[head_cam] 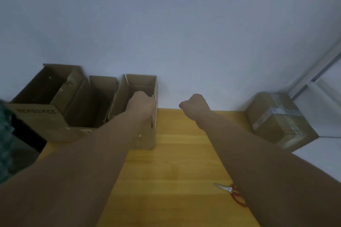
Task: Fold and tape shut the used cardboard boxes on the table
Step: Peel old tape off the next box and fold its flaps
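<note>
My L hand (142, 105) gripped right wall of open box (140, 81), far-left on surface (175, 153) by wall. R hand (193, 106) clenched, held nothing, apart from box. Big box (42, 120) & mid box (100, 94), both open, further left. Taped box (276, 121) far right. Scissors (232, 193) beside R forearm.

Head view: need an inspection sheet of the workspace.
surface: yellow wooden table, dim light.
job's things: large open box, middle open box and rightmost open box at far left; taped box at far right; no tape roll seen.
clutter: red-handled scissors beside the right forearm.
grips: left hand grips the rightmost open box's wall; right hand curled, holding nothing.
cables: nothing seen.
surroundings: pale wall behind.
</note>
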